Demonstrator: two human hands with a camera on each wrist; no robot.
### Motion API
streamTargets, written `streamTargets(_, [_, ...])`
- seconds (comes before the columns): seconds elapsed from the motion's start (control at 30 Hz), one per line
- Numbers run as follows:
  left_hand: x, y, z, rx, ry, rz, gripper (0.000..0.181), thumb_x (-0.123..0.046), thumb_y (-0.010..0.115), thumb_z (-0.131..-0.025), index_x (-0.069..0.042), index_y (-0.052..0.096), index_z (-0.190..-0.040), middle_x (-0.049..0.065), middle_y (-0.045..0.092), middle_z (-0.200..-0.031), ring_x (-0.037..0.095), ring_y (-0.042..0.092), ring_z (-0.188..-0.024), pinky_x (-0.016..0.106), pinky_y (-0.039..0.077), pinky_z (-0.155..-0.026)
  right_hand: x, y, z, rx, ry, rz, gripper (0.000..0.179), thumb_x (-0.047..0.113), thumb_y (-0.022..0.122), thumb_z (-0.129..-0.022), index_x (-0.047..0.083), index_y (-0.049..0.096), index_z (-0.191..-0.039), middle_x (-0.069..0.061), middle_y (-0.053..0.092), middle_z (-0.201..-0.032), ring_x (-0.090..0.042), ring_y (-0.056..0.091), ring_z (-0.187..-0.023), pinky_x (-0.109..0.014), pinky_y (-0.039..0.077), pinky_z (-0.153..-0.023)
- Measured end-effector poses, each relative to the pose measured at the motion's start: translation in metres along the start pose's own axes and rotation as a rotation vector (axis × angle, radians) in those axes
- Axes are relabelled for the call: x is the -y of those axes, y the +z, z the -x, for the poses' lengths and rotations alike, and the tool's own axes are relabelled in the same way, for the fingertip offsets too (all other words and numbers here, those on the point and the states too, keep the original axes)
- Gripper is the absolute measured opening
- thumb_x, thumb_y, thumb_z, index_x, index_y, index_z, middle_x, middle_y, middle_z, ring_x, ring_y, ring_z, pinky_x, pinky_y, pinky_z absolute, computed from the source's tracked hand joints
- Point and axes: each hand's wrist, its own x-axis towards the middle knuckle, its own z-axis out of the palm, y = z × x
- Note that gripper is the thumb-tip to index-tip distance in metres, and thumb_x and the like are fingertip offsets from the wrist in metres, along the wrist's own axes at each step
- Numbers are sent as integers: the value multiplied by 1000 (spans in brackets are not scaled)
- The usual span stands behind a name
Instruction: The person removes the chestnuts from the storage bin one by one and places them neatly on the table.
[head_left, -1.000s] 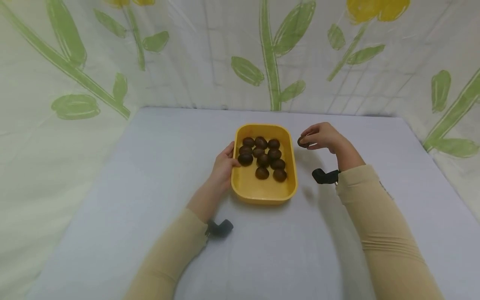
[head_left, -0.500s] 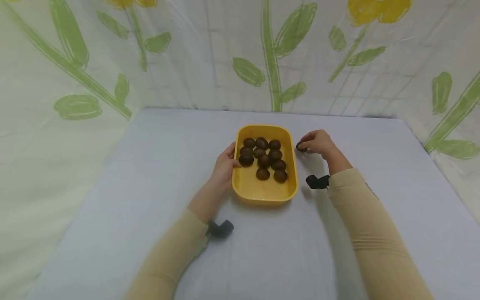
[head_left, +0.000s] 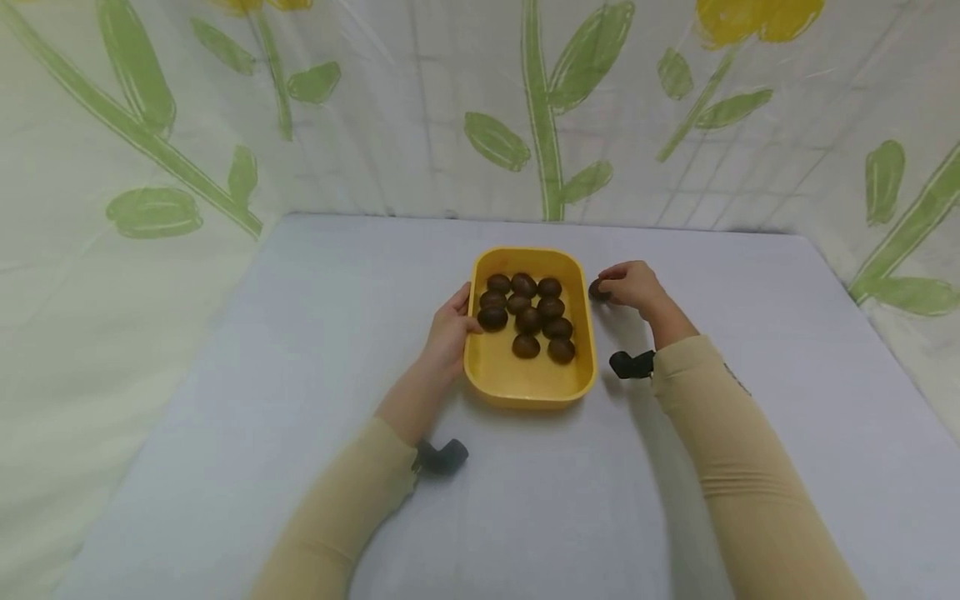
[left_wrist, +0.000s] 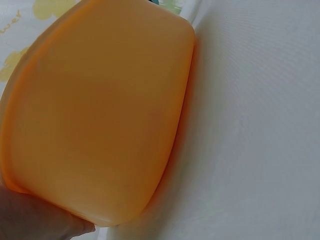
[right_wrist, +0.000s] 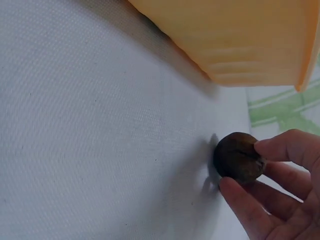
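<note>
A yellow plastic tub (head_left: pixel 525 379) stands mid-table in the head view, holding several dark brown, roundish nut-like objects (head_left: pixel 526 346). My left hand (head_left: pixel 447 333) grips its left wall, thumb over the rim and fingers along the outside. In the left wrist view the tub's outer wall (left_wrist: pixel 100 110) fills most of the picture. Just right of the tub, my right hand (head_left: pixel 636 287) pinches one dark brown nut-like object (right_wrist: pixel 239 157) between thumb and fingers. A crack or seam runs across it in the right wrist view, and it is close to the tabletop; contact is hard to tell.
A white cloth (head_left: pixel 300 333) covers the table, whose far edge lies behind the tub. Beyond stands a pale curtain (head_left: pixel 375 108) with painted green stems and yellow flowers. Each wrist carries a small black camera mount (head_left: pixel 632 364).
My right hand has moved a little left and lower, bringing the pinched nut-like object nearer to the tub. The left hand and tub have stayed in place.
</note>
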Motion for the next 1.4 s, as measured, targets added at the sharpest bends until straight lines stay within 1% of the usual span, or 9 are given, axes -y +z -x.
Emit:
streamTargets(0.33, [0,0,0,-1,5,0,84,23,35,-74,-14,23,-149,2,23,-155,15,21,-142,29,25,-114,0,1,-2,33,-13,-2,49,11,49,-91,-2,42,-137,-24,46,-137,-30,52,-113,-38,47,-96])
streamTargets(0.53, [0,0,0,-8,4,-9,84,23,35,-74,-14,23,-149,2,24,-155,16,22,-142,29,25,-114,-1,-1,-2,33,-13,13,48,13,48,-91,-3,42,-136,-23,45,-137,-28,52,-110,-34,50,-91])
streamTargets(0.63, [0,0,-1,-8,3,-7,84,23,35,-74,-14,24,-148,2,24,-155,16,23,-142,30,25,-114,-1,-3,-1,31,-14,11,49,14,46,-91,-5,41,-136,-25,43,-138,-29,50,-113,-34,51,-90])
streamTargets(0.8, [1,0,-1,-10,1,3,84,23,35,-74,-14,24,-148,2,25,-154,15,23,-142,30,26,-114,1,-6,1,9,-8,65,50,17,47,-90,-5,42,-135,-28,38,-140,-35,45,-120,-41,48,-95])
streamTargets(0.93, [0,0,-1,-13,0,-1,84,23,35,-74,-14,25,-148,2,25,-154,15,23,-141,30,26,-113,3,-8,3,-3,18,103,52,21,48,-90,-4,42,-135,-29,36,-141,-38,45,-120,-45,46,-97])
streamTargets(1.03, [0,0,-1,-11,1,-5,85,23,35,-73,-14,25,-148,2,25,-154,15,23,-141,30,26,-113,5,-10,3,-38,15,144,54,24,48,-89,-3,43,-135,-29,34,-143,-41,42,-122,-50,42,-99])
streamTargets(1.13, [1,0,-1,-9,-2,-6,85,23,36,-73,-14,24,-148,2,25,-154,14,24,-141,30,26,-113,9,-11,2,-100,-9,185,55,27,48,-88,-3,43,-135,-28,32,-144,-43,37,-127,-53,38,-102])
streamTargets(1.27, [2,-1,0,-15,2,-14,85,23,36,-73,-15,25,-148,2,26,-154,14,24,-141,29,27,-113,19,-10,3,-185,-70,190,55,26,52,-88,-1,44,-135,-27,31,-145,-43,29,-133,-53,31,-107])
streamTargets(1.4, [2,0,0,-13,12,-13,85,23,35,-73,-14,25,-148,3,26,-154,15,25,-141,29,27,-113,38,-1,7,-201,-161,185,56,23,59,-87,0,45,-135,-25,30,-146,-41,25,-136,-53,25,-111])
